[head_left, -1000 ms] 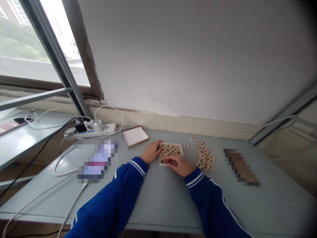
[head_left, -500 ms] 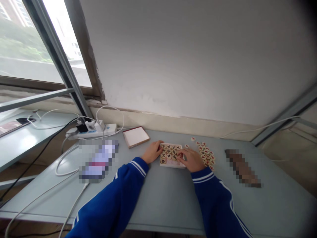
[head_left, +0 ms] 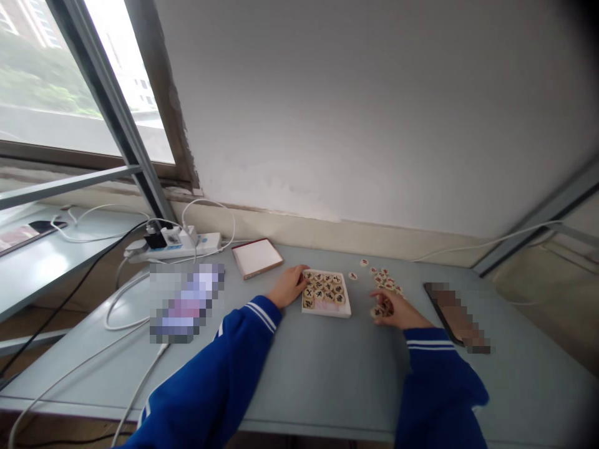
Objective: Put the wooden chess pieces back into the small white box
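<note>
A white open box (head_left: 327, 313) on the desk holds rows of round Chinese chess pieces (head_left: 319, 294) with black characters. Part of its front row is bare. My left hand (head_left: 287, 287) grips the box's left edge, fingers pressed together. To the right of the box, my right hand (head_left: 395, 310) curls its thumb and fingers around a few black-marked Chinese chess pieces (head_left: 377, 312). Beyond that hand lies a loose pile of red-marked pieces (head_left: 384, 279), partly hidden by it. Two single pieces (head_left: 352, 276) lie apart, nearer the box.
A box lid (head_left: 258, 257) lies behind my left hand. At left are a blurred-out phone (head_left: 189, 305) on a cable and a power strip (head_left: 206, 243) with plugs. Another phone-like dark object (head_left: 456, 318) lies at right. The wall (head_left: 365, 137) rises behind the desk (head_left: 299, 374).
My right hand has moved right, from over the box to the near side of the loose pieces, and now has pieces between its fingers. My left hand stays on the box.
</note>
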`<action>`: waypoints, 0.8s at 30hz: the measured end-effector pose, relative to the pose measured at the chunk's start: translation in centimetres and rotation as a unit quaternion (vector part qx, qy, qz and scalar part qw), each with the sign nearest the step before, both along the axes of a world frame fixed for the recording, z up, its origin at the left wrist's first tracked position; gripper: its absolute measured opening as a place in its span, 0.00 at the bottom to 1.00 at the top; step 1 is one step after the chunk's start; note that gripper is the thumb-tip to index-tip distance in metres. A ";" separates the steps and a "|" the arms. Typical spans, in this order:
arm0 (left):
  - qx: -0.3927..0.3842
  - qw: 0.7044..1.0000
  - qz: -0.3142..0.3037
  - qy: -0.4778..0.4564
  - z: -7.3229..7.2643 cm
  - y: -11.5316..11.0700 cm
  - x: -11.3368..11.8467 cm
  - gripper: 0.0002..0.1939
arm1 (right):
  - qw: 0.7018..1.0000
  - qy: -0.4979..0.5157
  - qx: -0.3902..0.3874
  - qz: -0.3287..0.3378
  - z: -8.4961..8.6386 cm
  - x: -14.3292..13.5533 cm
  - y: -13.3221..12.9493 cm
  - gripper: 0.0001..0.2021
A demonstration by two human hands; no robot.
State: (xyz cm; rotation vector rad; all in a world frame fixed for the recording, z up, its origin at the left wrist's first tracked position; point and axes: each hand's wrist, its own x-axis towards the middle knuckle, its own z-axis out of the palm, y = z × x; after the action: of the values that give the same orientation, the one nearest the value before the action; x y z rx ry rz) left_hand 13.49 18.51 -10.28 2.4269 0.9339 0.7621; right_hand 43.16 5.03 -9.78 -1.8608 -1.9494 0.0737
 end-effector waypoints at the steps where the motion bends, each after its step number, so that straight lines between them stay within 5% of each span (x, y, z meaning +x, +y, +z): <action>1: 0.001 1.000 -0.001 -0.002 0.0 0.0 0.0 0.15 | 0.999 0.020 -0.022 0.014 0.0 0.5 -0.1 0.21; 6: 0.006 1.000 -0.006 -0.012 -0.2 0.1 0.0 0.15 | 0.997 0.022 -0.076 0.015 0.3 1.3 0.2 0.09; 14: 0.014 1.000 -0.005 -0.012 -0.2 0.2 0.1 0.15 | 0.996 -0.002 -0.085 0.013 0.5 -0.9 1.6 0.13; 18: 0.012 1.000 -0.003 -0.013 -0.4 0.3 0.1 0.15 | 0.998 0.059 0.002 -0.002 1.4 -3.9 2.0 0.16; 24: 0.010 1.000 -0.003 -0.010 -0.3 0.2 0.1 0.15 | 0.985 0.120 0.028 0.119 1.6 -9.8 2.6 0.14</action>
State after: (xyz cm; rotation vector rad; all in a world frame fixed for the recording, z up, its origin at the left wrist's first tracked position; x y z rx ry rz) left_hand 13.64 18.74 -10.59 2.4339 0.9147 0.7967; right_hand 33.34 7.59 -8.17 -1.5004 -1.9714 0.2991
